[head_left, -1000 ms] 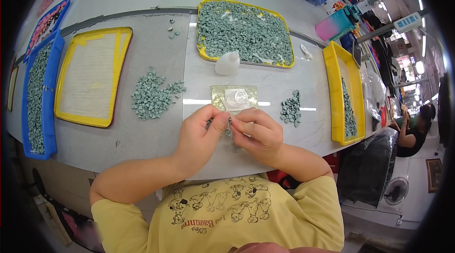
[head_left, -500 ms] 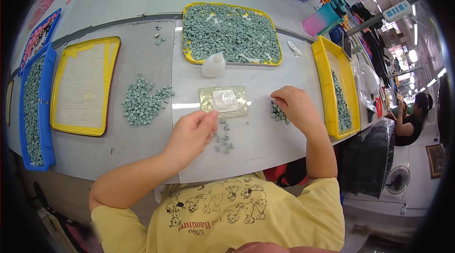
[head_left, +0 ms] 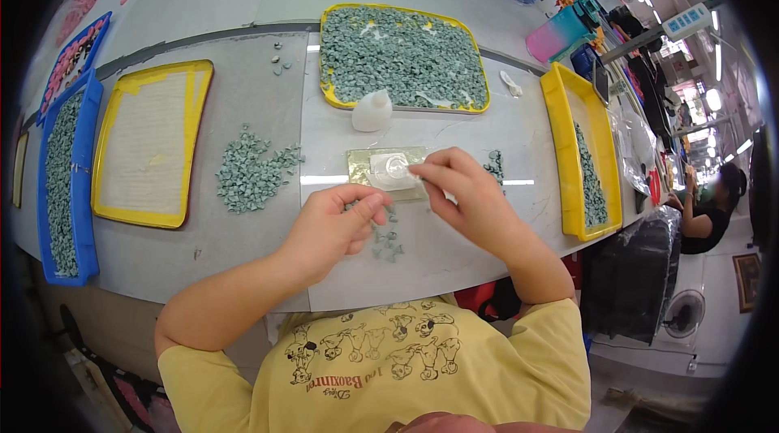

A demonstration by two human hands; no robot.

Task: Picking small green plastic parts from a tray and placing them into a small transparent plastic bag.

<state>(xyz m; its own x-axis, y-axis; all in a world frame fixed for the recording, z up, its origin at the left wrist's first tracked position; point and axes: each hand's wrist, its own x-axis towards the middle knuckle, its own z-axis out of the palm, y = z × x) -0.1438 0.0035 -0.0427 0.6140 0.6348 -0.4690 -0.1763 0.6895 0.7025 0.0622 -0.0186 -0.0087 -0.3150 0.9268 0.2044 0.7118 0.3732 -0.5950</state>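
while the left hand (head_left: 329, 226) rests low over the counter (head_left: 438, 262), the right hand (head_left: 471, 198) has come back from the small pile of dark green pieces (head_left: 494, 165) at which it reached half a second ago. its fingertips now lie at the right edge of the clear round dish (head_left: 396, 167), which sits on a white patch upon a yellowish-green plate (head_left: 357, 165). the change suggests that the visit to the small pile is over and that the work in hand centres on the plate again.

state of the hands: the right thumb and fingers are drawn toward a pinch, but whether they grip a piece cannot be told. the left thumb and forefinger, just below the plate, are bent toward each other; what lies between them, if anything, is likewise too small to tell.

position of the pieces: loose green pieces (head_left: 389, 250) lie just beside the left hand, on the near side of the plate. the small pile, partly hidden by the right hand, lies to the plate's right, and a larger green heap (head_left: 253, 169) to its left. beyond the plate, a white bottle (head_left: 372, 112) stands before a yellow-rimmed tray (head_left: 329, 94) filled with similar pieces.
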